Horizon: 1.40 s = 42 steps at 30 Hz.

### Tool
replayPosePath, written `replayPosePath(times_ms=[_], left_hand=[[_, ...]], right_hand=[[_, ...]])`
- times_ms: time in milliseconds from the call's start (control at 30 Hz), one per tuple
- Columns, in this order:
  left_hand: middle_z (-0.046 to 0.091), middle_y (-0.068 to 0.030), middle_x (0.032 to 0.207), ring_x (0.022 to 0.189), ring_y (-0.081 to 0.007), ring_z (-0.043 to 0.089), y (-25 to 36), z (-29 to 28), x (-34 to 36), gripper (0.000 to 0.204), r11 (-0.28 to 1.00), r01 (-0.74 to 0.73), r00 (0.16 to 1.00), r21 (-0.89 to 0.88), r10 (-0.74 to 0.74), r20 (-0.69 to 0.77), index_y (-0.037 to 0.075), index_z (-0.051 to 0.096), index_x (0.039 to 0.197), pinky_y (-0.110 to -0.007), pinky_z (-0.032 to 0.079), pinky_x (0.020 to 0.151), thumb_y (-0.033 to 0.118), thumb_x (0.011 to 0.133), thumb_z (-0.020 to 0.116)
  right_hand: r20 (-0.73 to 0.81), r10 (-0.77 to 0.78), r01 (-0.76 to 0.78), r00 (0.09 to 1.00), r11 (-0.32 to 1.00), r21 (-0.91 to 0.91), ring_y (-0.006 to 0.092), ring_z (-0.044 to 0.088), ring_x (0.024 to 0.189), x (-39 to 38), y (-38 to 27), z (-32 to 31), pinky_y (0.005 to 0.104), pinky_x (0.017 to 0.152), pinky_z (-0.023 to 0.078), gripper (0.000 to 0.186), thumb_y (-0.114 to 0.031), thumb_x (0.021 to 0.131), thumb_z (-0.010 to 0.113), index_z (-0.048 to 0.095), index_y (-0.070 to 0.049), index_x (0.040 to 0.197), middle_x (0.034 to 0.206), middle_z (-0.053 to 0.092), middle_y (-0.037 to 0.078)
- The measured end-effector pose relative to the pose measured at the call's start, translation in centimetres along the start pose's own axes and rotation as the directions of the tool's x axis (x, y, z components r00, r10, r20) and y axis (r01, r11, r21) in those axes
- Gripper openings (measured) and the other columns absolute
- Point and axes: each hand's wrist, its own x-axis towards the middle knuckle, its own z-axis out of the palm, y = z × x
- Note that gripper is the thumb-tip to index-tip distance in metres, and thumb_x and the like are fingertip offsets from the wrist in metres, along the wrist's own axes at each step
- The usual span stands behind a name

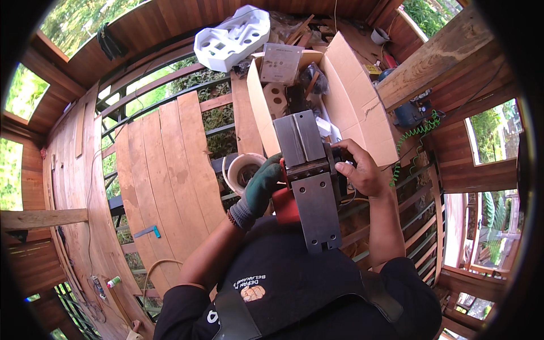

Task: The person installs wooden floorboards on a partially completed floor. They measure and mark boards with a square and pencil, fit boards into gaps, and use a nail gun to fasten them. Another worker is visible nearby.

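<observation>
A wide panel (170, 170) of grained, flat wooden boards lies left of an open cardboard box (357, 93) with smooth, creased flaps. The power tool (310, 195) is positioned before the torso, clamped between the left hand (262, 190), in a green, grey-cuffed glove, and the bare right hand (361, 170), whose bent index finger and thumb, set apart, touch its dark side. Two rectangular grey metal plates form its face, the nearer fastened with small recessed screws (315, 242).
</observation>
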Motion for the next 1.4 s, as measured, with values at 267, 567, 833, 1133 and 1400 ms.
replayPosePath(times_ms=[267, 567, 833, 1133, 1400], left_hand=[[0.055, -0.0057, 0.127, 0.115, -0.0151, 0.055, 0.7, 0.4, -0.2, 0.068, 0.999, 0.015, 0.999, -0.038, -0.016, -0.028, 0.005, 0.037, 0.145, -0.037, 0.044, 0.101, 0.051, 0.096, 0.045], [0.051, -0.0046, 0.133, 0.117, -0.0153, 0.055, -0.4, -0.3, 0.4, 0.059, 0.999, 0.024, 1.0, 0.033, -0.025, 0.017, 0.006, 0.038, 0.145, -0.036, 0.045, 0.1, 0.042, 0.099, 0.045], [0.051, -0.0044, 0.131, 0.115, -0.0143, 0.055, -0.5, -0.4, 0.3, 0.059, 0.998, 0.003, 1.0, 0.065, -0.003, 0.0, 0.005, 0.038, 0.144, -0.034, 0.047, 0.098, 0.044, 0.1, 0.044], [0.051, -0.005, 0.131, 0.117, -0.0142, 0.054, -1.3, -0.8, 0.8, 0.054, 1.0, -0.018, 0.999, 0.025, 0.018, 0.031, 0.006, 0.038, 0.144, -0.034, 0.048, 0.097, 0.039, 0.101, 0.044], [0.053, -0.0065, 0.131, 0.116, -0.016, 0.056, -0.4, -0.4, 0.7, 0.055, 0.999, 0.031, 0.999, -0.007, -0.031, -0.015, 0.007, 0.036, 0.146, -0.035, 0.048, 0.099, 0.037, 0.101, 0.044]], right_hand=[[-0.008, -0.024, 0.024, 1.0, 1.0, -0.014, 0.0174, 0.055, 0.1, 0.1, 0.2, -0.1, 0.0318, 0.09, 0.044, 0.039, -0.019, 0.086, 0.062, 0.055, 0.0, 0.119, 0.104, 0.06, 0.01], [-0.009, 0.022, -0.022, 1.0, 0.999, 0.027, 0.0172, 0.055, 0.099, 0.2, -0.4, 0.1, 0.0315, 0.09, 0.044, 0.037, -0.017, 0.085, 0.061, 0.055, 0.0, 0.117, 0.102, 0.061, 0.01], [-0.021, 0.003, -0.002, 1.0, 0.998, 0.057, 0.0161, 0.057, 0.097, 0.2, -0.3, 0.2, 0.0302, 0.088, 0.045, 0.034, -0.018, 0.087, 0.059, 0.055, 0.001, 0.115, 0.1, 0.062, 0.009], [-0.064, 0.011, -0.008, 0.998, 0.999, 0.048, 0.0153, 0.058, 0.095, 0.3, 0.0, 0.2, 0.0301, 0.086, 0.046, 0.033, -0.022, 0.09, 0.062, 0.057, 0.001, 0.112, 0.098, 0.063, 0.009], [-0.261, -0.018, -0.079, 0.965, 0.931, -0.355, 0.0175, 0.059, 0.081, 1.1, -2.4, 2.4, 0.0316, 0.074, 0.048, 0.056, -0.049, 0.087, 0.069, 0.056, 0.003, 0.103, 0.083, 0.062, 0.014]])
